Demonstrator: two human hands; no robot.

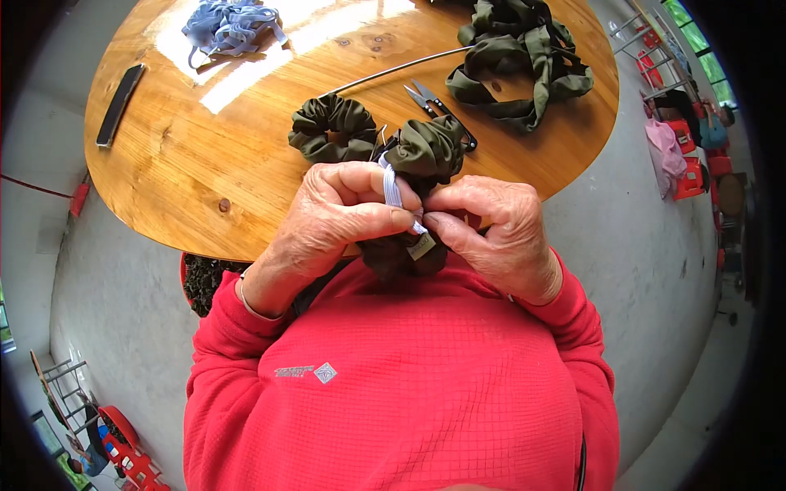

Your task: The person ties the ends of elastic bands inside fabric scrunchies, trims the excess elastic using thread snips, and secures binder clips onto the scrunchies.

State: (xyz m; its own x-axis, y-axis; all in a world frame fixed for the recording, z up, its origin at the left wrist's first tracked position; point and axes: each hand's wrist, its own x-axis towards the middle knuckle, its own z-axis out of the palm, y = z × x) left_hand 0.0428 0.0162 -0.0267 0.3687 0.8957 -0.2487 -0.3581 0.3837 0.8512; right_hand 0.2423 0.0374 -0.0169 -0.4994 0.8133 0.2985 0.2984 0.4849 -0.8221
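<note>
My left hand pinches a white elastic band between thumb and fingers. Close against it, my right hand has thumb and forefinger pressed together at the band's lower end, beside a small pale label. The band runs along a dark green gathered fabric piece, whose lower part hangs below my fingers at the table's edge. A finished-looking green scrunchie lies on the wood just beyond my left hand. Behind the held fabric are black-handled thread snips and a thin metal rod.
The round wooden table carries a heap of blue elastic bands, a pile of green fabric loops and a black bar. Below its left edge is a container of dark material. Red stools stand far right.
</note>
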